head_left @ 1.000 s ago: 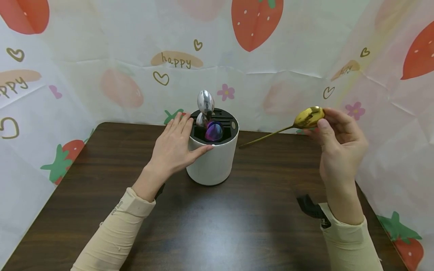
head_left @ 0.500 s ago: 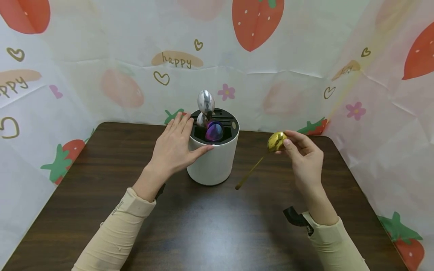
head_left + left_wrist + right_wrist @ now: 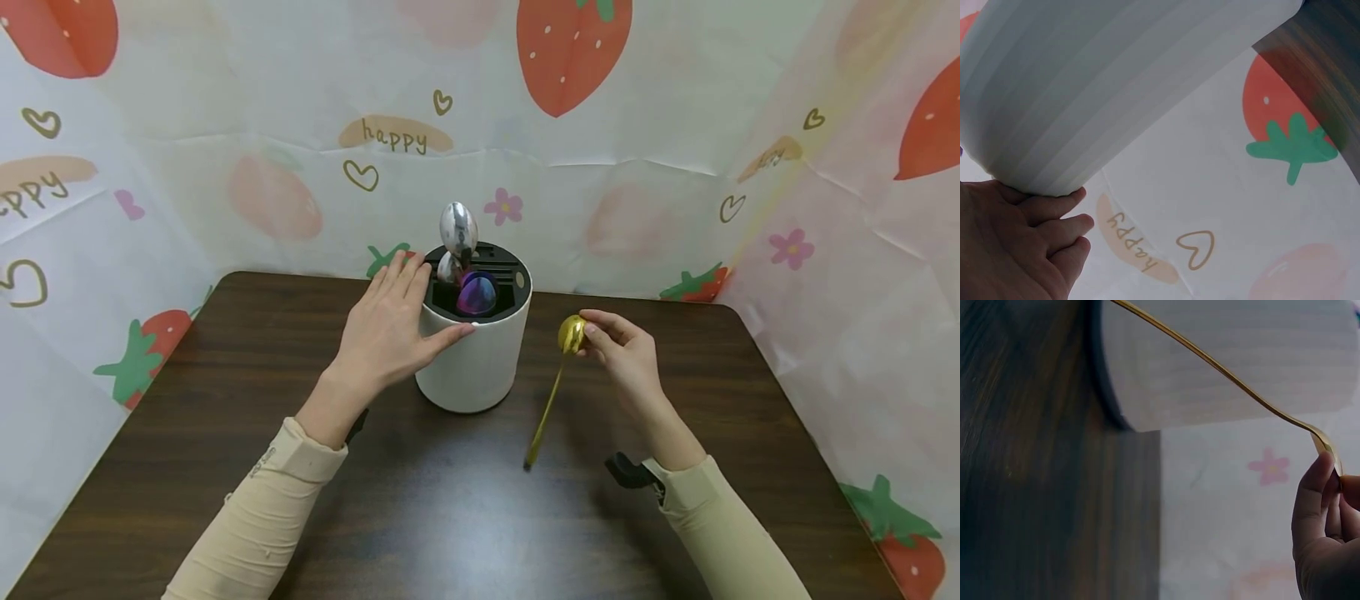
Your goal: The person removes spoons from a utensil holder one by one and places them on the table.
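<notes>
A white round cutlery holder (image 3: 472, 375) with a black slotted top stands on the brown table. My left hand (image 3: 384, 329) rests against its left side, fingers and thumb spread at the rim; in the left wrist view, fingertips touch the pale wall. To the holder's right, my right hand (image 3: 628, 358) pinches a gold spoon (image 3: 571, 335) by the bowl. The long thin handle (image 3: 1222, 370) slants down over the table, its end toward the person. A silver spoon (image 3: 458, 227) and a purple-blue spoon (image 3: 477, 295) stand bowl-up in the holder, a smaller silver bowl (image 3: 447, 267) beside them.
Behind the table (image 3: 450, 533) hangs a white strawberry-print sheet (image 3: 637, 142), which also lines both sides. The table's back edge runs just behind the holder. A dark strap piece (image 3: 628, 472) sticks out at the right wrist.
My right hand has moved left and lower with the gold spoon, closer to the holder. The spoon's handle has swung from pointing left to pointing down toward the person. My left hand stays put.
</notes>
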Action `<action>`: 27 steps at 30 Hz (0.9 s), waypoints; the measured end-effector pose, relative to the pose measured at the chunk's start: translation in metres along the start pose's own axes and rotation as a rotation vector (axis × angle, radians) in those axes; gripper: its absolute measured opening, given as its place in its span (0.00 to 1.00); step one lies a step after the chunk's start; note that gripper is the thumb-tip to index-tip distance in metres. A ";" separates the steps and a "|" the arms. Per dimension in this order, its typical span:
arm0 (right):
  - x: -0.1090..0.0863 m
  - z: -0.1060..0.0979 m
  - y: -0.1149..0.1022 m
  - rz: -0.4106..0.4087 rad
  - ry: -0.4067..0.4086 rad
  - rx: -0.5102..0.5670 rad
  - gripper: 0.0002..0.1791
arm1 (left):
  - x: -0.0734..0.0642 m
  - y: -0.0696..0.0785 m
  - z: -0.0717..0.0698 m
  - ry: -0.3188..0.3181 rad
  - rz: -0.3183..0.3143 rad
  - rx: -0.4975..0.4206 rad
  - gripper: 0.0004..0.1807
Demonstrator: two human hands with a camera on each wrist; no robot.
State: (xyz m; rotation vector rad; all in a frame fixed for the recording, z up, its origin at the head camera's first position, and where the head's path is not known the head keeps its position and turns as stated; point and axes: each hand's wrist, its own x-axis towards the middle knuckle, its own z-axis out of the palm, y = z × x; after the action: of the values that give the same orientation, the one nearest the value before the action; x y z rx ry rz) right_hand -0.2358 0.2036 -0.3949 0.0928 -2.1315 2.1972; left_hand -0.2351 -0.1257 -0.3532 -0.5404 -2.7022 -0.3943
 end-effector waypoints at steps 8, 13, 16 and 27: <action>0.022 0.003 0.017 0.084 -0.016 -0.064 0.20 | 0.000 0.001 -0.002 -0.007 0.002 0.004 0.58; 0.036 0.007 0.027 0.112 -0.039 -0.076 0.20 | -0.001 0.002 -0.001 -0.004 0.004 0.005 0.58; 0.045 0.009 0.032 0.116 -0.061 -0.090 0.20 | -0.001 0.002 -0.001 -0.004 0.000 0.009 0.58; 0.076 0.012 0.056 0.144 -0.133 -0.181 0.20 | 0.000 0.001 -0.002 -0.022 -0.012 0.012 0.59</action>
State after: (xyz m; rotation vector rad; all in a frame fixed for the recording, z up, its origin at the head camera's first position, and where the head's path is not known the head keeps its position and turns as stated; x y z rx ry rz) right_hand -0.3170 0.1906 -0.4424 0.0789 -2.4721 2.1131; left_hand -0.2342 -0.1252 -0.3515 -0.5283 -2.7283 -0.3773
